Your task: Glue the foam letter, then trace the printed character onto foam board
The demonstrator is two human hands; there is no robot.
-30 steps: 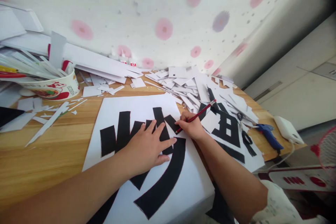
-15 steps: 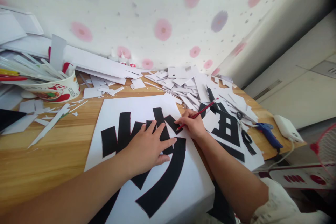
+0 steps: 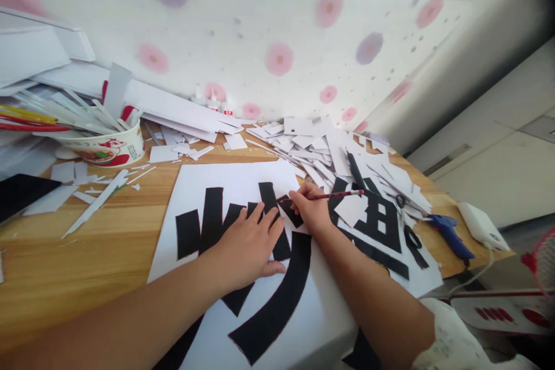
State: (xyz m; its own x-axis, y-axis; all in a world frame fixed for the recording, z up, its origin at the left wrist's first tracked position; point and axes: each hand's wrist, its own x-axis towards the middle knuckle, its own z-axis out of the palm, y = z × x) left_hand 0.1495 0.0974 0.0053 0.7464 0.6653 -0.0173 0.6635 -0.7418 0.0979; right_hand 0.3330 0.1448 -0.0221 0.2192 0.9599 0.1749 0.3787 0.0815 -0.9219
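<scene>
Tipped flatter than before, the pencil (image 3: 340, 194), pinched in the right hand (image 3: 313, 208), meets a black piece (image 3: 295, 217) on white board (image 3: 229, 174). The left hand (image 3: 245, 245) lies spread beside it. Edge-marking seems underway; further strokes need steadiness.

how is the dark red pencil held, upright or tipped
Tipped: the pencil slants in the right hand, its shaft nearly level across the view.

Soft, fairly bright light washes the wall (image 3: 243, 17), leaving a faint sheen on the table (image 3: 95, 260). The top right corner darkens; wide-angle stretch and slight blur mark the edges.
</scene>
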